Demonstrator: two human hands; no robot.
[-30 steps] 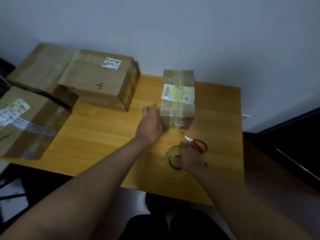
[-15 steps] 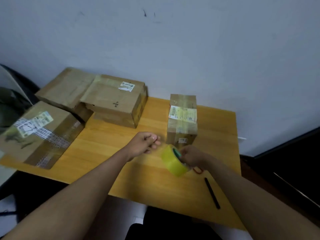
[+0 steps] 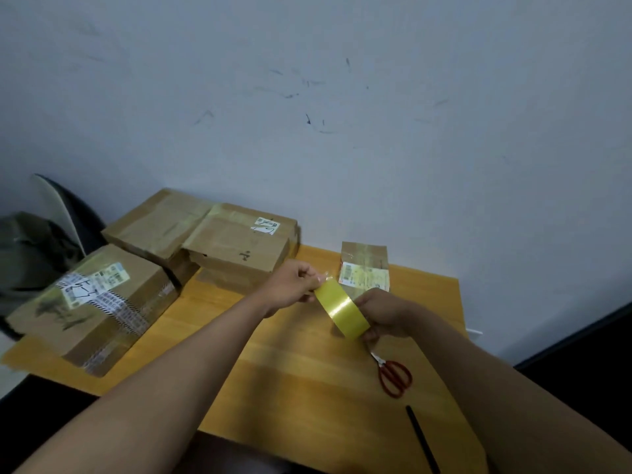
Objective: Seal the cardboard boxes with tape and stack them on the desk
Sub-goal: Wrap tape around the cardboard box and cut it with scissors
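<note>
**Tape end lifted, strip at risk of folding back**

The tape roll is held above the worktop, its round faces tilted so that the band runs from upper left to lower right. It is gripped by the right hand, while the free end is pinched by the left hand. If the thin strip is let slack, it could stick to itself or tear. The small box, long axis pointing away towards the wall, stands just behind; the scissors lie nearer
</note>
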